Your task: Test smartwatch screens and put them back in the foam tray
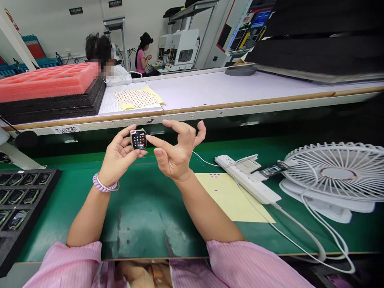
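My left hand [118, 156] grips a small square smartwatch body [138, 139] with a lit screen of icons and a red sticker at its top left corner. It is held up above the green conveyor mat [144, 204]. My right hand [175, 150] is beside it, index finger stretched out with its tip touching the right edge of the screen, the other fingers spread and raised. Nothing is held in the right hand.
A black foam tray [18, 200] with several watch bodies lies at the left. A yellow sheet [234, 198] with red dots, a white power strip [249, 180] and a white fan [336, 176] lie to the right. Other people sit beyond the raised shelf [210, 90].
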{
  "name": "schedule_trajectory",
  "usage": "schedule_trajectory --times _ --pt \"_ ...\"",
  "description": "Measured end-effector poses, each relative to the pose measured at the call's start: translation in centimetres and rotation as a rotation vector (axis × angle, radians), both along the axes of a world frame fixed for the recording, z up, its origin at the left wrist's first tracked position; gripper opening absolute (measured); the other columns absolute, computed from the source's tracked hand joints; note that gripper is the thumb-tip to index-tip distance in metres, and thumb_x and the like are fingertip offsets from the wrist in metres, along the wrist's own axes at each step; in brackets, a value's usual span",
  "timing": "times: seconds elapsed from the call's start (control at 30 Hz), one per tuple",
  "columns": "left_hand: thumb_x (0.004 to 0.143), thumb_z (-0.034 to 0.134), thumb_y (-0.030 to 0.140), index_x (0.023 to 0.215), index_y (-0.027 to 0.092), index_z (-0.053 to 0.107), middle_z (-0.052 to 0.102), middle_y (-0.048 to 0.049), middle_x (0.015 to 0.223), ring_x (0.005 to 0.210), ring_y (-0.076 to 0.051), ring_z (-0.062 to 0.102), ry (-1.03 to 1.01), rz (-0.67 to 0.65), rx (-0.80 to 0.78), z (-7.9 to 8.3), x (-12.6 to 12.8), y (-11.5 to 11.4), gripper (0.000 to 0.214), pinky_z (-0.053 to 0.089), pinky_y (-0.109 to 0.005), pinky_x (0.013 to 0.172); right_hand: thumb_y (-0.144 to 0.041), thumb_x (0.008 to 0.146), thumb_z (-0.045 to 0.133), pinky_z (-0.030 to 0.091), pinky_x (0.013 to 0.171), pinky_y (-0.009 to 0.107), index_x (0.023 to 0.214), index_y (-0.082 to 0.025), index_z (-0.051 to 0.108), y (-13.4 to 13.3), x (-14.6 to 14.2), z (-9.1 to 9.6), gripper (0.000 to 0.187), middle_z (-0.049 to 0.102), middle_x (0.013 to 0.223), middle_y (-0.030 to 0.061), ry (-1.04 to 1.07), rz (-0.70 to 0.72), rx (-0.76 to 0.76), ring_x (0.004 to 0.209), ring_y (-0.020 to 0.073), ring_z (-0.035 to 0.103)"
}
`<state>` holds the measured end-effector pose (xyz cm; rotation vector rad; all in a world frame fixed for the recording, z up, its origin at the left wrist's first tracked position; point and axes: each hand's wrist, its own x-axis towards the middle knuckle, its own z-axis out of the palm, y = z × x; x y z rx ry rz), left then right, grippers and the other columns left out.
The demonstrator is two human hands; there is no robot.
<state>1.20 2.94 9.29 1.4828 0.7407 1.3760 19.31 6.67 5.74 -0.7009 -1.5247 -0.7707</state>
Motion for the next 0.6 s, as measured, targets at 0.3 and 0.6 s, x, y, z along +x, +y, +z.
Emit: schedule_trajectory --times 0.3,0.6 --pt "0.08 0.085 0.019 0.143 0.018 0.053 0.075 -0.0076 0.12 0.086 -0.013 0.077 -0.016 0.01 -0.012 -0.03 0.08 0.03 0.071 0.068 -0.024 0.086 -0.045 0.109 0.034 0.017 0.123 0.059 0.105 -0.033 0.084 0.1 -0.02 -0.13 0.051 0.059 0.138 0.0048 0.0 -0.001 -0.029 0.122 0.0245 0.059" --pt "0.077 0.084 0.018 0.142 0.017 0.054 0.074 -0.0085 0.121 0.093 -0.015 0.076 0.008 0.028 0.001 0.09 0.32 -0.08 0.072 0.068 -0.024 0.086 -0.05 0.108 0.035 0.015 0.123 0.06 0.112 -0.038 0.083 0.12 -0.04 -0.4 0.049 0.059 0.141 0.0039 -0.031 -0.056 -0.084 0.124 0.0259 0.058"
